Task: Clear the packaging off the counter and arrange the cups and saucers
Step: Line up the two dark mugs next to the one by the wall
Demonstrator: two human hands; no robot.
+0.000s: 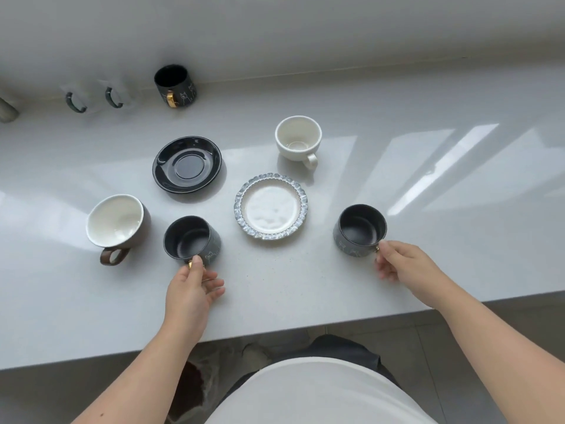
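A pale grey counter [428, 240] runs along a white wall, with window light streaking its right part. No brand, label or legible writing shows on anything; the dark cups carry only thin white line drawings, too small to make out.

Near the front edge, the left hand [191, 289] pinches the gold handle of a dark cup [191, 237], thumb and fingers closed on it. The right hand [397, 263] grips the handle of a second dark cup [359, 229] in the same way, nearer the right of the group. Both cups stand upright on the counter.

Between them, slightly further back, lies a pale saucer with a frilled blue-grey rim [271, 206]. Behind the left cup sits a glossy black saucer [187, 163]. A white cup [298, 140] stands behind the frilled saucer, handle toward the front edge. Left of the left-hand cup stands a brown cup with a white inside [117, 226], just beside it.

Along the back edge, against the wall, a third dark cup with a gold handle [175, 85] stands, and left of it two pale mugs with green handles [91, 97]. No packaging shows on the counter.
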